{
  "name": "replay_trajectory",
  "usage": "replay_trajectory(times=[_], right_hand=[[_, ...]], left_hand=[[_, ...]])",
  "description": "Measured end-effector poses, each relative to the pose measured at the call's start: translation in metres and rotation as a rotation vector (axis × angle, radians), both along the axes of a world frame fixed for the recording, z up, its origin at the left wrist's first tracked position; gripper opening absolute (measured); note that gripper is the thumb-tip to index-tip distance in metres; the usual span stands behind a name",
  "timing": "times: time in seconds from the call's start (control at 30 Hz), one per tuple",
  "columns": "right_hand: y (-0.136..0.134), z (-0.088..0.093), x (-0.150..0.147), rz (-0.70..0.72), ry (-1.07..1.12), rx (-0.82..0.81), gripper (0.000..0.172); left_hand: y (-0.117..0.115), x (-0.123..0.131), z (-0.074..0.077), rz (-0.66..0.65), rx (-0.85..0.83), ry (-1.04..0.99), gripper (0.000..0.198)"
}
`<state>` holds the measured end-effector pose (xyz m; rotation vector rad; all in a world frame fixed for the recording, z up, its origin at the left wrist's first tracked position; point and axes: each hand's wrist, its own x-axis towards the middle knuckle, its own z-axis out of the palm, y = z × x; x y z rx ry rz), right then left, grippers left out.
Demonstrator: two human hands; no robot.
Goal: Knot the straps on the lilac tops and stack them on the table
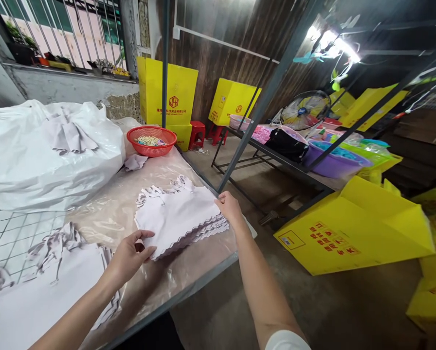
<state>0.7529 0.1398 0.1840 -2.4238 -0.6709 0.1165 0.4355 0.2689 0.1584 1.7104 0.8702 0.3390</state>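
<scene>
A stack of pale grey-lilac fabric pieces with scalloped edges lies on the plastic-covered table. Gathered ties or straps bunch at its far side. At the near left corner, my left hand pinches the top fabric piece between thumb and fingers. My right hand grips the right corner of the same piece, fingers closed. The top layer's near edge appears slightly lifted over the layers below. Beside my left forearm lies a second, larger pile of similar fabric, partly hidden by that arm.
A large white plastic bag with one fabric piece on it fills the far left. Behind the stack stands a red basket of small items. A metal post rises at the table's right edge. Yellow boxes stand right.
</scene>
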Motion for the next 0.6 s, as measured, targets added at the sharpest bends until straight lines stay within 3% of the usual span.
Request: replay_trajectory(times=[0.17,0.27,0.43,0.6], right_hand=[[0.01,0.004,-0.018,0.01,-0.282,-0.065,0.031],[0.027,-0.004,-0.029,0.181,-0.463,-0.106,0.044],[0.047,-0.025,-0.026,0.269,-0.242,-0.316,0.052],[0.057,-0.035,-0.003,0.257,-0.153,-0.359,0.066]], left_hand=[[0.007,0.014,-0.001,0.111,0.827,0.014,0.046],[0.003,0.049,0.0,-0.002,1.109,0.032,0.047],[0.005,0.105,-0.007,-0.346,1.07,0.206,0.06],[0.02,0.116,-0.002,-0.453,0.997,0.259,0.064]])
